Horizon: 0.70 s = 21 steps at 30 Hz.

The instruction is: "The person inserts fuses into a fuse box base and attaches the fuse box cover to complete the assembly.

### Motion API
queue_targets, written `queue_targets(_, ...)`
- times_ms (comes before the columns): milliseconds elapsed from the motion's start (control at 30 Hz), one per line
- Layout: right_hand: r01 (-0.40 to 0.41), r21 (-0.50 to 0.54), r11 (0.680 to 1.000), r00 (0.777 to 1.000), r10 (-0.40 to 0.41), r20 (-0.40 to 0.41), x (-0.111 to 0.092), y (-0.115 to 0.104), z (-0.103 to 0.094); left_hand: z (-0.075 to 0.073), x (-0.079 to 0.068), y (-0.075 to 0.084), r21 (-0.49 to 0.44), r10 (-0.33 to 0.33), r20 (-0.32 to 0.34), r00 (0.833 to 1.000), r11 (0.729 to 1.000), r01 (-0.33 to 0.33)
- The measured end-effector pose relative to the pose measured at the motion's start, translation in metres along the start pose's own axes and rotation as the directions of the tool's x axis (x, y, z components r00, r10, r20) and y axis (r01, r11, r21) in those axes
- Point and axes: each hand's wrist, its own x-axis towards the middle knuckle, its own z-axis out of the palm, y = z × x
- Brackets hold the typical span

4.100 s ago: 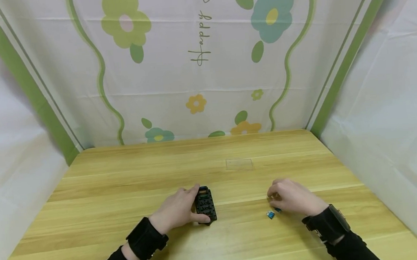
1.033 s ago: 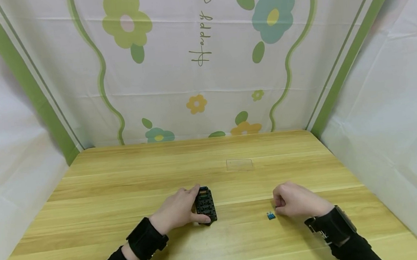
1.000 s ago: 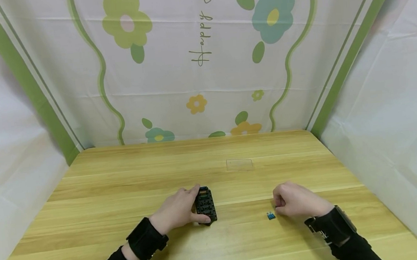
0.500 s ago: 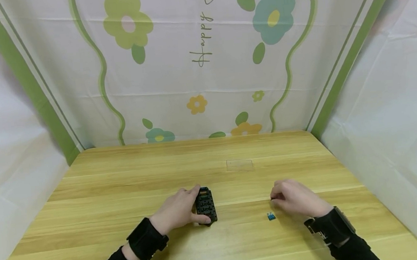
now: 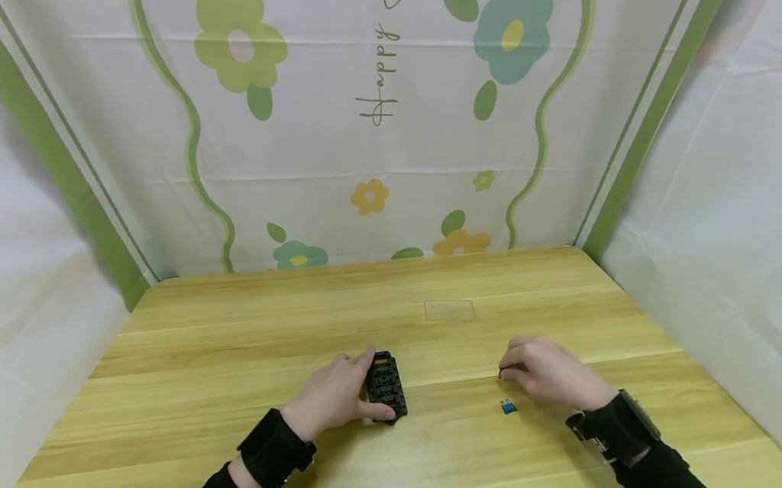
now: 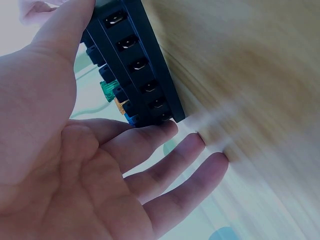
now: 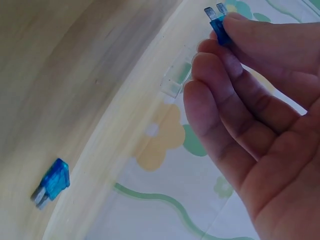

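A black fuse box (image 5: 385,386) lies on the wooden table, with my left hand (image 5: 333,390) gripping its ends between thumb and fingers. In the left wrist view, green, orange and blue fuses sit in the fuse box (image 6: 142,65) near one end. My right hand (image 5: 552,369) pinches a blue blade fuse (image 7: 220,31) between thumb and forefinger, its two metal prongs pointing outward. Another blue blade fuse (image 5: 509,405) lies on the table just in front of that hand.
A clear rectangular cover (image 5: 449,311) lies on the table (image 5: 285,306) beyond the hands. White printed cloth (image 5: 328,142) hangs behind the table and at both sides.
My right hand has picked up one of the two blue blade fuses and, over the last second, shifted left with it. The left hand and fuse box have stayed put.
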Motion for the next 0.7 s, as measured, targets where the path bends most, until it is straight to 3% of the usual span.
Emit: queue_targets(700, 0.082, -0.012, 0.997, 0.986, -0.083, -0.143, 0.017, -0.028, 0.009, -0.001, -0.002, 0.000, -0.008, 0.014, -0.007, 1.000, 1.000, -0.014)
